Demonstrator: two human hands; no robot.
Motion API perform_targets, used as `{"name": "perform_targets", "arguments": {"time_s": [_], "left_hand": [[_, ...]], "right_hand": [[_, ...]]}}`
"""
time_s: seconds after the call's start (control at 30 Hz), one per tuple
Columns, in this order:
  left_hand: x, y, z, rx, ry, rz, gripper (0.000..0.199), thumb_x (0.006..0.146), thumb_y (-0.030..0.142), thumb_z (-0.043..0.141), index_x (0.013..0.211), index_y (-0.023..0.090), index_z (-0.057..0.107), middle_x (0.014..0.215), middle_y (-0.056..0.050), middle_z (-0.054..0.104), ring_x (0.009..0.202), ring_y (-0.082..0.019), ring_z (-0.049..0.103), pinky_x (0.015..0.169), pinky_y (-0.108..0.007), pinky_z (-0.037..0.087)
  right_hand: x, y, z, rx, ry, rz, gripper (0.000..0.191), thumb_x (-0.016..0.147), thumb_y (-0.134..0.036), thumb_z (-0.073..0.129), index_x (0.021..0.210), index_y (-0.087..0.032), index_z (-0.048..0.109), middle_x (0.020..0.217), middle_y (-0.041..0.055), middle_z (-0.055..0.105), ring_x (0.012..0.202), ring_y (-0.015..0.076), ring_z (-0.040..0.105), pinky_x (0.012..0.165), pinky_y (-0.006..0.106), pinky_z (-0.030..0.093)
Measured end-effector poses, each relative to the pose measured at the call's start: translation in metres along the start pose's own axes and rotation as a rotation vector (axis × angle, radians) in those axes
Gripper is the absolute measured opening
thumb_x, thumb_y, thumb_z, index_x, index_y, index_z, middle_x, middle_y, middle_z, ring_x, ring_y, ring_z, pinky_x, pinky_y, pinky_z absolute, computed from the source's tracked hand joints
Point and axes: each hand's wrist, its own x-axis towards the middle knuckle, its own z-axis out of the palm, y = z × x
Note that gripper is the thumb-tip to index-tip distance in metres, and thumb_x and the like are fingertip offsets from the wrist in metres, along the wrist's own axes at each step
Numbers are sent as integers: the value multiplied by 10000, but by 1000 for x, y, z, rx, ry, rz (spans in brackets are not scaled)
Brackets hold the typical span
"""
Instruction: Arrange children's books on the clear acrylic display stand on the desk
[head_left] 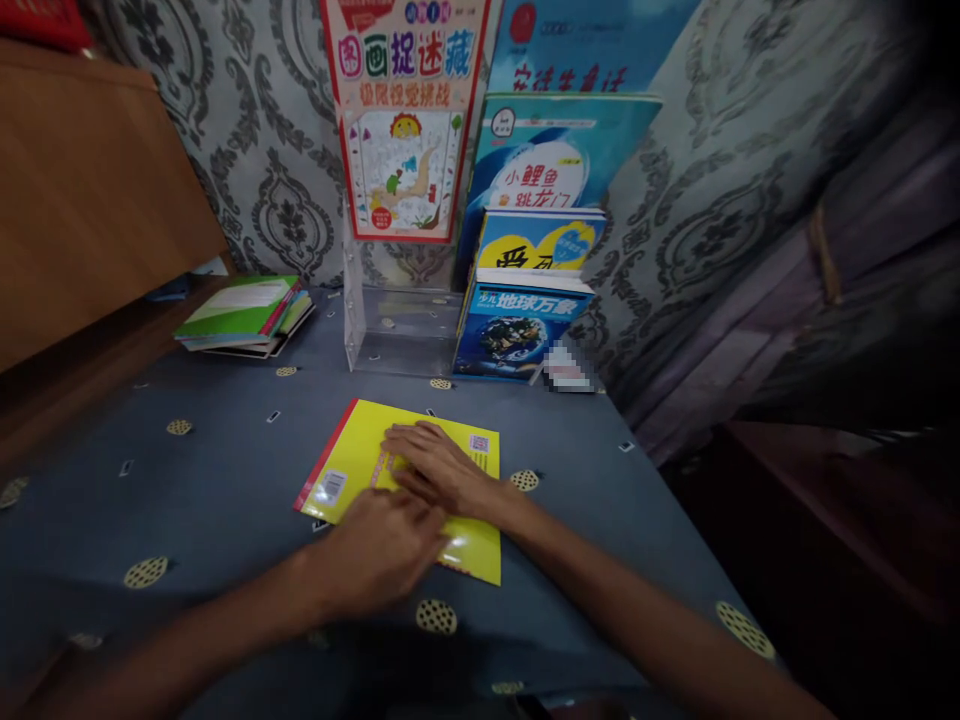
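A yellow book with a red spine lies flat on the cloth-covered table, a barcode near its left side and a QR code at its upper right. Across its middle rests my right hand, fingers stretched out to the left over the cover. My left hand is over the book's near edge with its fingers curled closed. Its fingertips are hidden, so what they hold, if anything, does not show. The two hands almost meet at the fingers.
A clear acrylic rack stands against the patterned wall. It holds several blue books on the right and a red-bordered picture book at upper left. A stack of books lies far left beside a wooden panel.
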Motion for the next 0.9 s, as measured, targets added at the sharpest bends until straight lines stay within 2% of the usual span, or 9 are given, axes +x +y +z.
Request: {"name": "perform_targets", "arguments": {"time_s": [0.07,0.17,0.23,0.3,0.43,0.63,0.73,0.9], "left_hand": [[-1,-33,-2,-20,71,-104,260,1013,251,387,950,178,629,835,-60,710,766,-210,681,666,-325,530],[0,-82,6,42,168,-317,236,992,219,376,1010,168,605,960,-100,691,930,-253,658,770,-369,530],[2,-106,15,44,150,-358,218,973,208,381,1026,167,589,1039,-114,670,1000,-264,629,848,-394,519],[4,-120,23,8,150,-370,221,969,218,379,1064,178,574,1083,-107,658,1031,-255,615,892,-396,509],[5,-125,30,0,157,-378,238,965,241,369,1076,196,575,1104,-97,649,1033,-247,608,896,-397,508],[6,-120,26,32,149,-363,248,971,263,384,1101,176,577,1174,-123,641,1065,-283,587,889,-442,491],[7,-118,25,66,140,-367,256,977,262,390,1115,169,584,1148,-126,646,1036,-290,591,859,-447,488],[7,-118,26,98,138,-355,296,977,261,386,1175,163,583,1171,-138,638,1071,-297,594,867,-453,484]], "right_hand": [[1,-1,0,-20,-29,25,339,986,-239,524,1313,-172,582,1418,145,592,1373,230,492,1161,487,348],[3,-3,-1,-43,-34,46,295,1007,-264,503,1268,-181,611,1410,137,598,1361,223,504,1168,485,340],[3,-5,-2,-56,-40,46,297,1015,-278,494,1276,-189,607,1418,128,593,1356,211,509,1171,473,338],[4,-5,-3,-72,-53,44,306,1018,-282,492,1284,-178,602,1420,130,592,1355,203,510,1178,462,330],[3,1,-6,-92,-64,11,323,1014,-272,492,1302,-169,598,1426,123,590,1375,200,492,1195,458,307],[3,18,-8,-95,-79,-43,338,1030,-277,445,1319,-191,597,1426,101,599,1370,191,501,1204,461,302],[5,16,-6,-100,-71,1,351,1031,-297,445,1346,-213,576,1458,97,569,1394,179,474,1215,447,295],[9,2,0,-106,-84,131,433,1029,-338,458,1407,-134,509,1498,164,511,1463,242,384,1225,479,284]]}}
